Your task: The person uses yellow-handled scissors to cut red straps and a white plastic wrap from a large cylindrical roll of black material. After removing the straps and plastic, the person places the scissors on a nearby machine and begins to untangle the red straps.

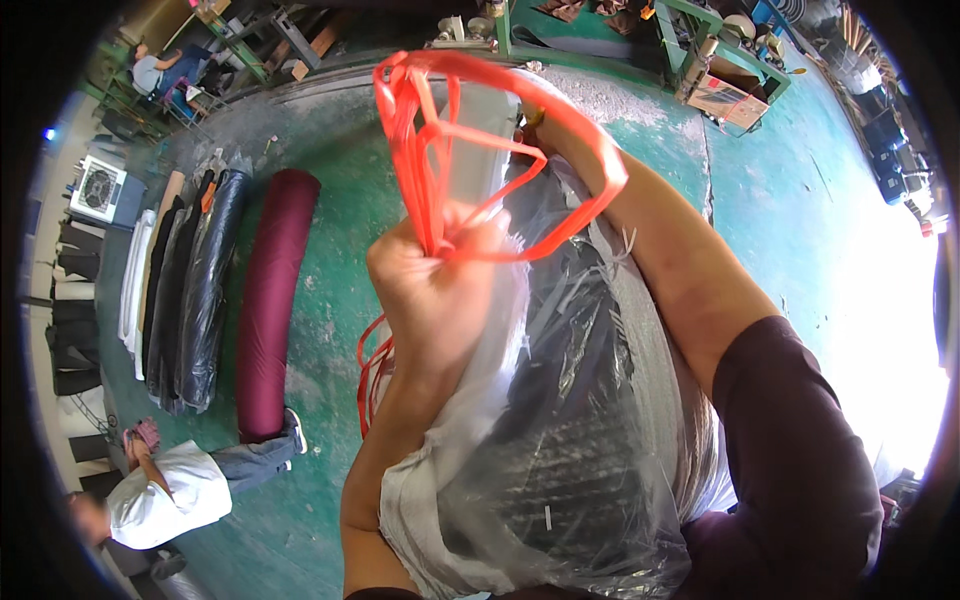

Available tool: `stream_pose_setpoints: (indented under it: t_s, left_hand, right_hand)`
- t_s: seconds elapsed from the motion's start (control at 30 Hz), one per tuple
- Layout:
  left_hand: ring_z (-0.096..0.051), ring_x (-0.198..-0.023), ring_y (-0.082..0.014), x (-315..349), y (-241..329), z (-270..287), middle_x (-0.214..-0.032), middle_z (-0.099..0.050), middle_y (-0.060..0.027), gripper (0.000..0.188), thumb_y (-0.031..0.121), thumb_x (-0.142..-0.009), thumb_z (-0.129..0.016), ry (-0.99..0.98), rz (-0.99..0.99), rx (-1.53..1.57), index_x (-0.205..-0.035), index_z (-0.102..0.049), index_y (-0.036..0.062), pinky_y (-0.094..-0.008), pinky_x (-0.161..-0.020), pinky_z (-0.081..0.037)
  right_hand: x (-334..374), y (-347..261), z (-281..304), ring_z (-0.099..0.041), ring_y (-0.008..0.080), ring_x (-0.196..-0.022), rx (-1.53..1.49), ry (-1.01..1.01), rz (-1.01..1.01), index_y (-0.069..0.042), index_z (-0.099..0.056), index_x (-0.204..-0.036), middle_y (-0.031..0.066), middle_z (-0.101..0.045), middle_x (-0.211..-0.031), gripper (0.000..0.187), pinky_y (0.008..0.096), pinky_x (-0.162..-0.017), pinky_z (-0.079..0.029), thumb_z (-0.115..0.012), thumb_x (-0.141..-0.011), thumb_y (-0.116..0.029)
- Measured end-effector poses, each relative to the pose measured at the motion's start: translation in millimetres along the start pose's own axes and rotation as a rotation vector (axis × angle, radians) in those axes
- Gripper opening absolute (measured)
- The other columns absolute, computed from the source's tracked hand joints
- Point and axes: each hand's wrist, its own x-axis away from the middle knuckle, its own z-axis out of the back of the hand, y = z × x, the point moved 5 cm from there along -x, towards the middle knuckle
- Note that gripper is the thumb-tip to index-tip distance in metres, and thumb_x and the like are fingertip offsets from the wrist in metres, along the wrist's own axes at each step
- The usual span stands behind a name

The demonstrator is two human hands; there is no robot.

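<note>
My left hand (pixel 425 285) is closed in a fist round a bundle of red plastic strapping (pixel 408 150), which rises above the fist in loose loops. One wide loop swings across to my right forearm (pixel 680 250). Beneath my arms lies a long roll of dark material in clear plastic wrap (pixel 560 430), with a white woven sack cloth (pixel 640 370) along its sides. More red strands (pixel 372 375) hang down beside my left forearm. My right arm reaches along the roll toward its far end; my right hand (pixel 545 125) is there, its fingers hidden.
A maroon fabric roll (pixel 275 300) lies on the green floor (pixel 345 170) to the left, beside several plastic-wrapped dark rolls (pixel 212 290). A person in a white shirt (pixel 175 495) is at lower left, another person (pixel 155 75) sits far left. Green metal frames (pixel 690 60) stand ahead.
</note>
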Motion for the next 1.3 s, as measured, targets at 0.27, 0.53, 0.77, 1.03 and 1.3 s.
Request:
stream_pose_setpoints:
  t_s: [0.27,0.53,0.77,1.03,1.3]
  left_hand:
    - [-0.048,-0.055,-0.0014,-22,-17,20,-0.059,-0.056,0.0041,0.011,0.006,-0.078,-0.072,-0.094,0.157,0.02,-0.071,-0.065,0.0011,-0.0209,-0.048,-0.036]
    - [-0.025,-0.043,-0.0014,-23,48,109,-0.05,-0.032,0.0089,0.031,0.028,-0.096,-0.052,-0.076,0.4,0.097,-0.096,-0.066,0.0006,-0.0198,-0.04,-0.017]
    - [-0.022,-0.045,-0.0016,22,140,91,-0.054,-0.031,0.0064,0.044,0.034,-0.101,-0.037,-0.373,0.319,0.149,-0.096,-0.061,-0.0027,-0.0184,-0.042,-0.017]
    - [-0.042,-0.069,-0.006,134,156,16,-0.085,-0.053,0.0008,0.047,0.013,-0.066,-0.084,-0.666,0.032,-0.065,-0.105,-0.06,0.0,-0.0187,-0.06,-0.037]
    - [-0.064,-0.081,-0.0252,181,178,-1,-0.104,-0.053,-0.0093,0.054,0.016,-0.065,-0.079,-0.777,-0.549,-0.632,-0.114,-0.059,0.0055,-0.0336,-0.059,-0.052]
  right_hand:
    - [25,-10,78,-0.05,0.0246,-0.047,-0.011,0.041,0.039,-0.009,-0.044,-0.105,0.011,-0.054,-0.066,0.07,0.0458,-0.051,-0.05,-0.044,-0.081,-0.075]
    - [193,-24,258,-0.025,0.0177,-0.04,0.121,0.415,0.069,-0.005,-0.051,-0.09,0.0029,-0.027,-0.048,0.071,0.0444,-0.049,-0.038,-0.041,-0.083,-0.074]
    - [358,23,265,-0.03,0.0066,-0.033,0.388,0.457,0.279,0.001,-0.056,-0.074,-0.0021,-0.039,-0.046,0.079,0.0214,-0.034,-0.023,-0.048,-0.077,-0.078]
    - [502,124,220,-0.036,0.0055,-0.038,0.346,0.295,0.339,-0.001,-0.061,-0.071,-0.0001,-0.047,-0.051,0.083,0.0172,-0.038,-0.029,-0.039,-0.079,-0.08]
    - [549,203,224,-0.034,0.0082,-0.035,0.117,0.087,0.301,0.001,-0.06,-0.073,0.0015,-0.046,-0.049,0.089,0.0184,-0.036,-0.029,-0.026,-0.081,-0.081]
